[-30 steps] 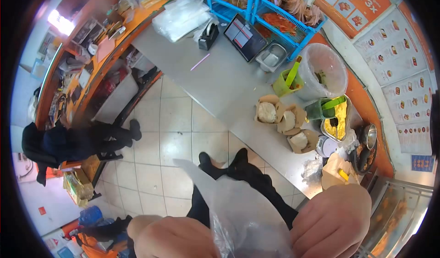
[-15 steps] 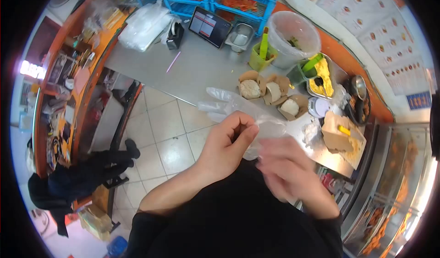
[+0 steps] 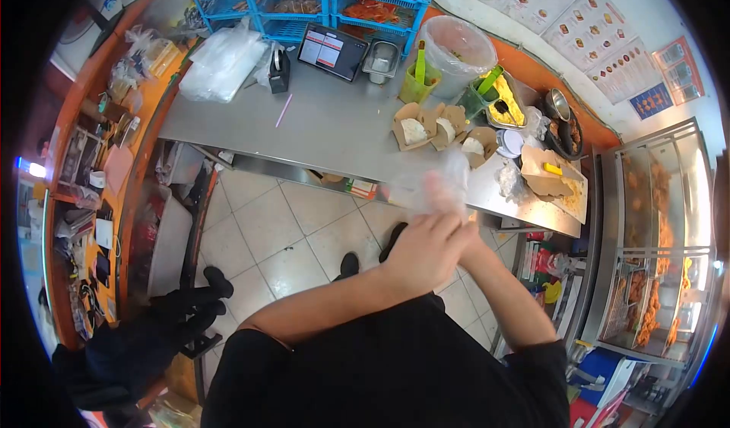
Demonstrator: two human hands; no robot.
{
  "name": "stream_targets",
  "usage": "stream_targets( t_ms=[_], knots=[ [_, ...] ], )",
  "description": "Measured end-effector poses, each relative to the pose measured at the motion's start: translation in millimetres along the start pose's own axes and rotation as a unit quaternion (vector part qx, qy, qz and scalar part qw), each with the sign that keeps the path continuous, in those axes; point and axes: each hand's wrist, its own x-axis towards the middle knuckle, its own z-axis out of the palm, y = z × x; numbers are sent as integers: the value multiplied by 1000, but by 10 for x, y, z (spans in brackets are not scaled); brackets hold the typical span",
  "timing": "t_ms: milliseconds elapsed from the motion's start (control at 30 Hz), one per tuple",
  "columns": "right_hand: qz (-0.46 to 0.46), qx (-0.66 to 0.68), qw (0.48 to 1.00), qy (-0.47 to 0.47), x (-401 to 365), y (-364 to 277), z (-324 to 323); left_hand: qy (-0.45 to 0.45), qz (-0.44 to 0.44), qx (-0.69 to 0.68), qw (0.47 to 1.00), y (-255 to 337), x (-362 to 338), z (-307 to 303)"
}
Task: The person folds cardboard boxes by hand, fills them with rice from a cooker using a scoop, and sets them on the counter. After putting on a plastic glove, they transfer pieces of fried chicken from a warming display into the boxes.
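My left hand [image 3: 427, 251] is closed around my right wrist, its fingers pulling at the cuff of a clear plastic glove [image 3: 456, 171]. Inside that glove is my right hand [image 3: 437, 192], reaching forward over the counter's front edge. Its fingers are smeared by motion and half hidden by the cloudy film. Just beyond the glove are three open cardboard boxes, the nearest one [image 3: 477, 146] holding something white like rice.
On the steel counter [image 3: 327, 124] stand a tablet [image 3: 331, 51], a tape dispenser [image 3: 279, 70], a large clear bucket [image 3: 456, 51], a tray of yellow food [image 3: 508, 102] and a cardboard box with a yellow handle [image 3: 541, 171]. A dark-clothed person [image 3: 152, 337] is at left. A heated cabinet [image 3: 654, 276] stands right.
My right hand has moved forward into the glove. The left hand has shifted right, from pinching the glove's opening to gripping it at the right wrist. My view has shifted slightly.
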Motion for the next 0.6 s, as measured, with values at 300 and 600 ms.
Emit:
stream_targets(
  t_ms=[300,600],
  knots=[
    [-21,759,612,221,-581,-474,117,-19,-82,-152,985,-106,-421,426],
    [44,811,478,335,-1460,-81,489,-232,-6,-265,936,304,-471,1133]
  ],
)
